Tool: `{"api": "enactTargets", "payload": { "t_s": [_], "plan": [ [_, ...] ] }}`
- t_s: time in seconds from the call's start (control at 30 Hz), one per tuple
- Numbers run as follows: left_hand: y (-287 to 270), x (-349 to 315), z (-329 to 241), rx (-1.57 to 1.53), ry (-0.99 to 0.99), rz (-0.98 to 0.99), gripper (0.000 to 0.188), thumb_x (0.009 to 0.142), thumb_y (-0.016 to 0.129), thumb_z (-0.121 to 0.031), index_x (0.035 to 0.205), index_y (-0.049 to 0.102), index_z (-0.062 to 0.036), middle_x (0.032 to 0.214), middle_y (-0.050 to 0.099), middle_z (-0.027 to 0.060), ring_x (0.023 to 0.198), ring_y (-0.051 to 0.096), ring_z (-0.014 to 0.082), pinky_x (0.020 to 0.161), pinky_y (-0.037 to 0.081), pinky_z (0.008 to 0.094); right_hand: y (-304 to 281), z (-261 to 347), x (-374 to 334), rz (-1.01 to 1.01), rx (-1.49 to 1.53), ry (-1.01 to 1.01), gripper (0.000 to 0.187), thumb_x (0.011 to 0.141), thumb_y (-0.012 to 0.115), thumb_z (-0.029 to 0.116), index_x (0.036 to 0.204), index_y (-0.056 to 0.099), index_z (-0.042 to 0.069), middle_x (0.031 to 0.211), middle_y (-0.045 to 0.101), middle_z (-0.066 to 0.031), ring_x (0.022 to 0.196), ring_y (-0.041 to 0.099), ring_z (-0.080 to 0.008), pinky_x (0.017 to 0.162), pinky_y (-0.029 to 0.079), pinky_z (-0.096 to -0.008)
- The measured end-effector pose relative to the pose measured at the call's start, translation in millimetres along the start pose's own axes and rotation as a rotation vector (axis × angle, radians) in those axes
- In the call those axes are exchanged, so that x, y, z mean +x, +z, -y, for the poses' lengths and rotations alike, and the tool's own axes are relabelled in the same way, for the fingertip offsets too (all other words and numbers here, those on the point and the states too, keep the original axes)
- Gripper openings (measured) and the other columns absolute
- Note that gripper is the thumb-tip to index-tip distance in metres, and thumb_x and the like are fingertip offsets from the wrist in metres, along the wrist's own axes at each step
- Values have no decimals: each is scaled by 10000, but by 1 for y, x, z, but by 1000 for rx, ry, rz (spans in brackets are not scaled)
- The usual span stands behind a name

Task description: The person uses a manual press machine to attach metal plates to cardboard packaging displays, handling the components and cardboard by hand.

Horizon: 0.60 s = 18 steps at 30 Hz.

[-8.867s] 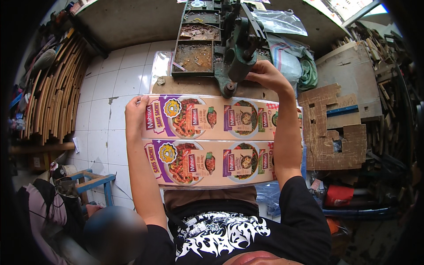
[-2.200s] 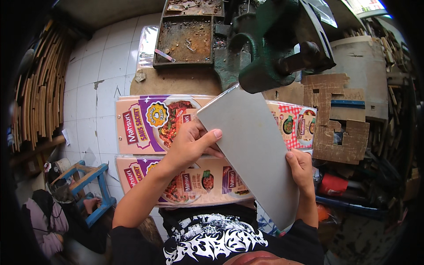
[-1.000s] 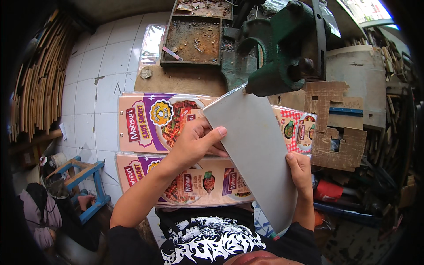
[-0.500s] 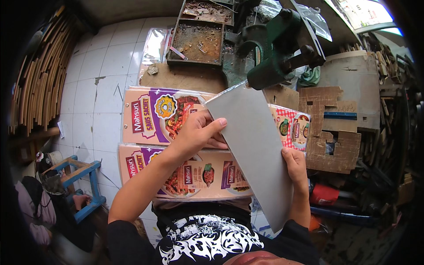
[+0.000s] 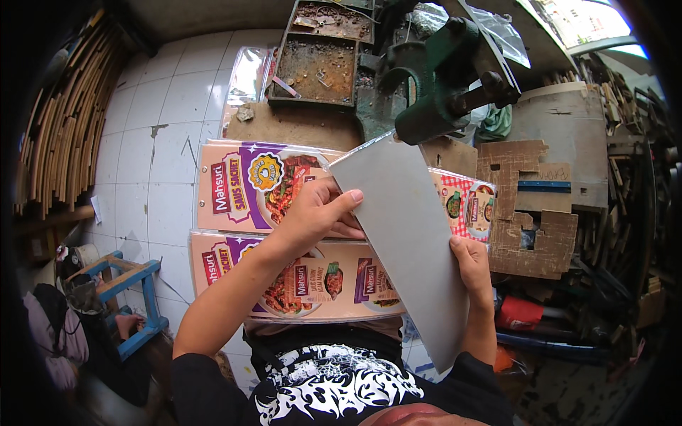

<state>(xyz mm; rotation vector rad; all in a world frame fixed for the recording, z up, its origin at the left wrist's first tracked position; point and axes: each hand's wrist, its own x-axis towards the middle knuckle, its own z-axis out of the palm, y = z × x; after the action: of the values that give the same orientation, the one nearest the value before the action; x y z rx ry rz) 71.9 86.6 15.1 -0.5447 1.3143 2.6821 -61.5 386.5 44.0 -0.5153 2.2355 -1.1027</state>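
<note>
A long grey board (image 5: 401, 234), plain side up, lies slantwise between my hands. My left hand (image 5: 323, 211) grips its left edge, thumb on top and fingers underneath. On the right edge, lower down, my right hand (image 5: 470, 261) is closed with the thumb on top; its fingers are hidden beneath. The board's far end reaches under the head of a green bench press (image 5: 435, 106); whether they touch I cannot tell. Below it, two printed, clear-edged display boards with food pictures lie one beyond the other: the farther (image 5: 231, 186) and the nearer (image 5: 341, 291).
A dirty metal tray (image 5: 316, 71) with small loose parts sits left of the press. Cut brown board (image 5: 526, 245) lies at right, near a red-checked printed piece (image 5: 465, 206). A blue-framed stool (image 5: 145, 298) stands on the tiled floor at left, below stacked strips (image 5: 64, 113).
</note>
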Motion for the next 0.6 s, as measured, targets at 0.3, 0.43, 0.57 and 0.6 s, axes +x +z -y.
{"api": "enactTargets", "payload": {
  "t_s": [0.3, 0.43, 0.57, 0.6],
  "plan": [
    [0, 0, -1, 0, -9, -4, 358, 976, 573, -223, 1136, 564, 97, 975, 684, 191, 808, 718, 220, 684, 626, 293, 0, -6, 1, -10, 18, 7, 444, 1025, 488, 264, 675, 532, -5, 570, 456, 54, 543, 370, -33, 485, 288, -258],
    [0, -2, -1, 1, -17, -14, 371, 970, 579, -227, 1141, 562, 102, 975, 682, 193, 805, 716, 222, 686, 626, 296, -1, -9, 1, 9, 11, 0, 442, 1023, 492, 262, 671, 524, -4, 572, 451, 56, 545, 367, -32, 487, 284, -257],
    [3, -3, -2, 2, -32, -28, 377, 967, 582, -230, 1146, 560, 102, 980, 679, 194, 808, 714, 224, 689, 625, 297, 0, -8, 0, 4, 10, -11, 432, 1023, 489, 254, 683, 539, -9, 577, 463, 53, 549, 374, -31, 489, 292, -252],
    [3, -1, -2, 3, -37, -28, 377, 967, 582, -230, 1146, 560, 102, 980, 679, 194, 808, 714, 224, 689, 625, 297, 1, -8, -2, -14, 28, -3, 430, 1022, 489, 252, 690, 550, -13, 578, 473, 50, 548, 379, -31, 489, 296, -250]
  ]
}}
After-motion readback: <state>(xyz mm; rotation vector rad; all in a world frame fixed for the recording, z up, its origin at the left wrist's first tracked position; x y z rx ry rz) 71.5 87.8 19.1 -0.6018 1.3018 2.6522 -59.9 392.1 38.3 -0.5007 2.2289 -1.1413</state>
